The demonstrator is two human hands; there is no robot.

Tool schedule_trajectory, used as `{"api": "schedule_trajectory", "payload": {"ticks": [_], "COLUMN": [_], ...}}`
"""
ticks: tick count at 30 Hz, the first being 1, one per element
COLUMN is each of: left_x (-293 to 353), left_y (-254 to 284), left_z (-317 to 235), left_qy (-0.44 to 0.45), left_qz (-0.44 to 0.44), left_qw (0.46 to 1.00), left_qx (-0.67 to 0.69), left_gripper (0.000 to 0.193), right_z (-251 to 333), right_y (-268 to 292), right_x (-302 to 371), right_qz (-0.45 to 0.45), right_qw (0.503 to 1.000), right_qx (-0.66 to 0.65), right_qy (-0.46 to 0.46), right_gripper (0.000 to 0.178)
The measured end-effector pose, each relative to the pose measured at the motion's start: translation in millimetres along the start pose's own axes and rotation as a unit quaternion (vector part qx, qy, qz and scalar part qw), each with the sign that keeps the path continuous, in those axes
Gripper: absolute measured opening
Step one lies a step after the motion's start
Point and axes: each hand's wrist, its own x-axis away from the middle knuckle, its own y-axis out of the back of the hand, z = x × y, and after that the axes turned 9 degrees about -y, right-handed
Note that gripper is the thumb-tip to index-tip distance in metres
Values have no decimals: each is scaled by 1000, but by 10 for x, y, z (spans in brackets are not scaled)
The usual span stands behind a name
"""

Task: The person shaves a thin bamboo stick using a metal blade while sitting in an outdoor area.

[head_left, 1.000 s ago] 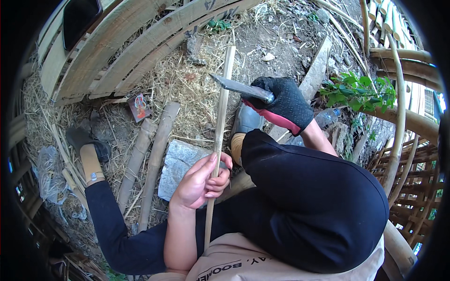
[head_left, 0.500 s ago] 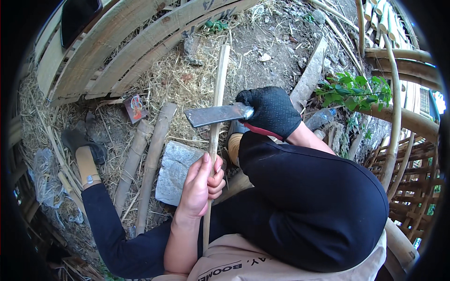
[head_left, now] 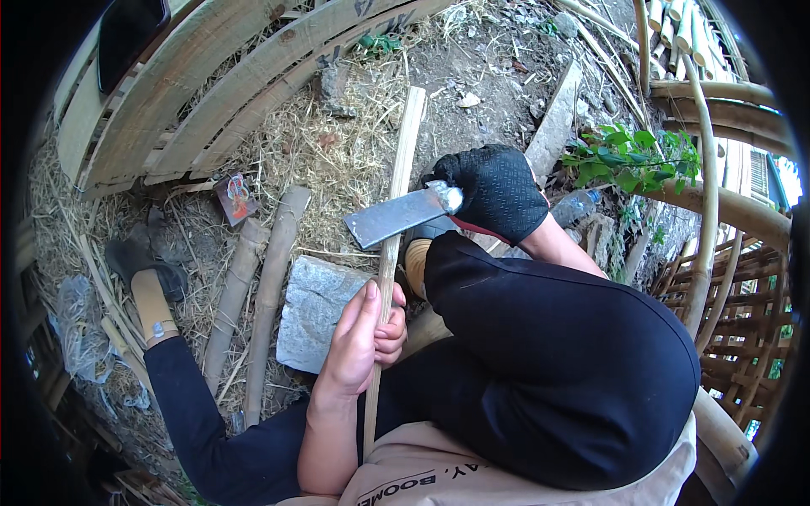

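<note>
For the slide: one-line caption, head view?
Bare left hand grips bamboo strip; gloved right hand lays cleaver across it.

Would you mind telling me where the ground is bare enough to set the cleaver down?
The barest patch is the dirt above the gloved right hand, between the bamboo strip and the grey plank. Straw left of the strip is open but littered. Around the flat stone and bamboo poles by the left hand it is crowded.

Visible are 2 hands (head_left: pixel 363 333), 1 cleaver (head_left: pixel 396 217), 1 bamboo strip (head_left: pixel 390 244), 1 flat stone (head_left: pixel 314 310) and 1 plastic bottle (head_left: pixel 576 205).
</note>
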Motion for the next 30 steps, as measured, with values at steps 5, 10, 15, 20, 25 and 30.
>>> {"api": "schedule_trajectory", "payload": {"ticks": [5, 10, 15, 20, 25, 30], "left_x": [-15, 20, 26, 25, 30, 78], "left_y": [-27, -13, -93, -64, -96, -196], "left_z": [43, -56, 44, 32, 40, 41], "left_qy": [4, 34, -37, 14, 17, 2], "left_qz": [-22, -6, -7, 7, 3, -24], "left_qw": [996, 993, 988, 999, 997, 992], "left_qx": [-87, -110, -148, -51, -72, -121], "left_gripper": [38, 36, 39, 39, 39, 37], "right_z": [-40, -31, -26, -36, 15, -31], "right_y": [-42, -59, -60, -35, -47, -51], "right_x": [18, 1, -17, -17, -7, -71], "right_qz": [-10, -3, -2, -12, 8, 7], "right_qw": [1000, 1000, 1000, 999, 998, 997], "right_qx": [19, 22, -7, -50, -48, -8], "right_qy": [-6, -3, -1, 11, -32, -79], "right_gripper": [18, 19, 19, 21, 22, 19]}}
